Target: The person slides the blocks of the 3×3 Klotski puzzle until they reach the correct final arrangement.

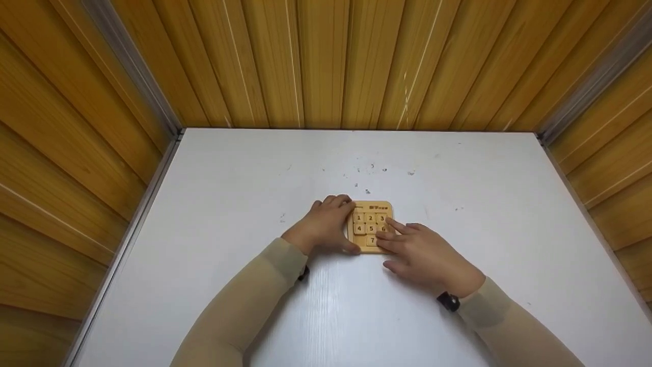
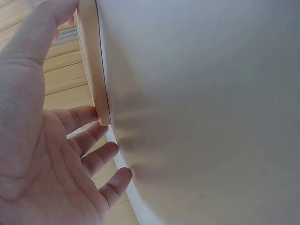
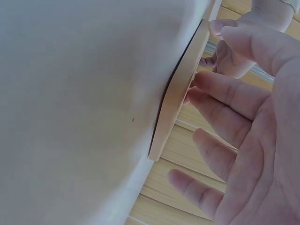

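A wooden number slide puzzle (image 1: 368, 250) lies flat on the white table, with tiles 1 to 3 in its top row and 4 to 6 below. Tile 7 (image 1: 372, 240) sits mid bottom row, a gap to its left; fingers cover the spot to its right. My left hand (image 1: 328, 224) grips the frame's left side, index finger at the far corner and thumb at the near one. In the left wrist view the frame's edge (image 2: 96, 61) spans between them. My right hand (image 1: 420, 252) rests extended fingertips on the tiles along the right side, thumb off the frame.
The white table (image 1: 244, 178) carries small dark scuffs beyond the puzzle. Wood-plank walls (image 1: 326, 66) stand at the back and both sides, with grey metal posts at the corners. Each wrist wears a dark strap device (image 1: 448, 302).
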